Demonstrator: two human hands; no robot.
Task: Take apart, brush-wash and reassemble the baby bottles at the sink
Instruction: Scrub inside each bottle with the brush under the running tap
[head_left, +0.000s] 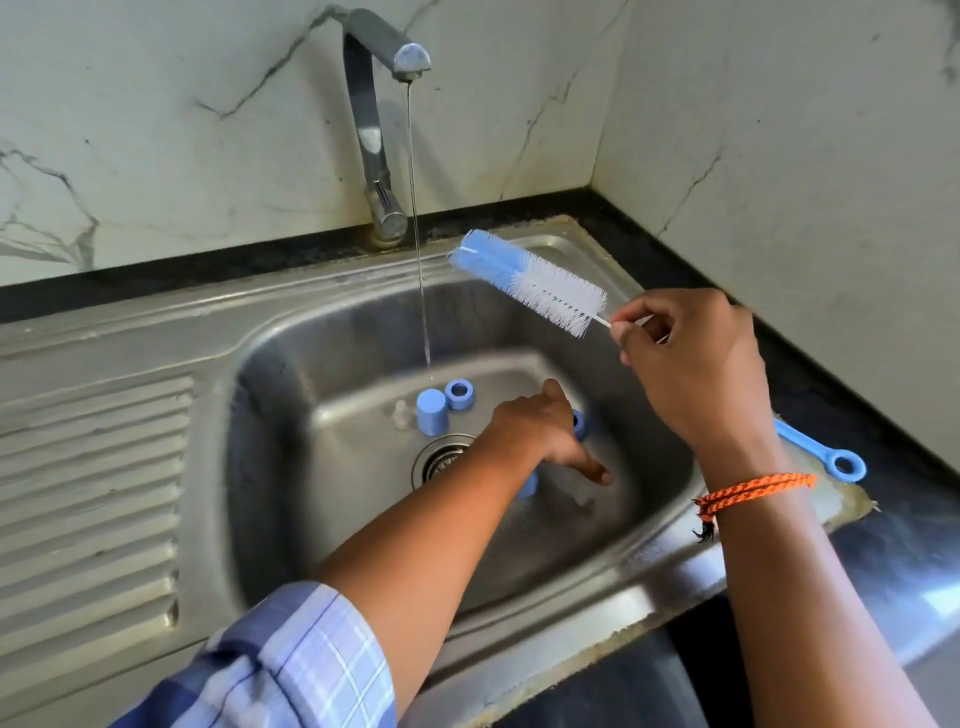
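Note:
My right hand (691, 364) pinches the wire stem of a bottle brush (524, 280) with blue and white bristles, held above the sink's right side beside the water stream. The brush's blue handle loop (841, 462) sticks out behind my wrist. Low in the steel sink (291, 364), my left hand (540, 431) has its fingers spread and nothing visibly gripped. It partly hides a blue screw ring (578, 422) and another blue piece (527, 486). A blue cap (432, 411), a second blue ring (459, 394) and a clear nipple (401, 414) stand by the drain (441, 460).
The faucet (374, 130) at the back runs a thin stream into the basin. A ribbed draining board (88, 467) lies to the left. Black countertop (883, 545) and marble walls close in the right corner.

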